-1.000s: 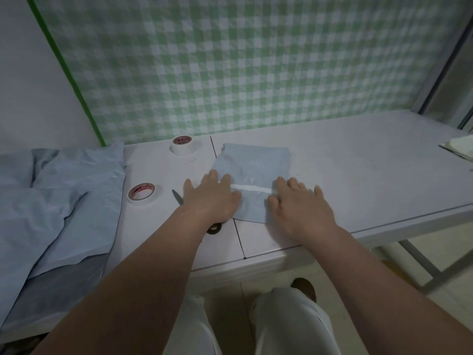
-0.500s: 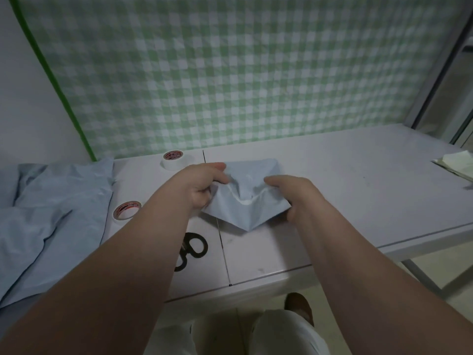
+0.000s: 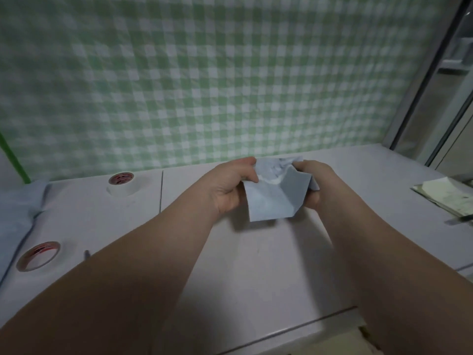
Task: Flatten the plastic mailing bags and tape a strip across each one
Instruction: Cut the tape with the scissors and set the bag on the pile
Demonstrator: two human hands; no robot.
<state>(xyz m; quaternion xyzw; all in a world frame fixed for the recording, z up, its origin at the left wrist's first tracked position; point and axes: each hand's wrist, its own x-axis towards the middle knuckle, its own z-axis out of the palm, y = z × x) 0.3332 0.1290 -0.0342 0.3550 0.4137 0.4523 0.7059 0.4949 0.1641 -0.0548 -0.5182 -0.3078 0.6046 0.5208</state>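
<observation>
Bag (image 3: 275, 198) now lifted off table (image 3: 256, 265), strip on, left hand (image 3: 230, 185) and right hand (image 3: 314, 183) gripping its edges; pile (image 3: 18, 208) looks pending.

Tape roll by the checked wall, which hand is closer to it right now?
Left. The left hand grips the mailing bag at its left edge, apart from the tape roll and to its right; the right hand holds the bag's other edge, farther right.
</observation>
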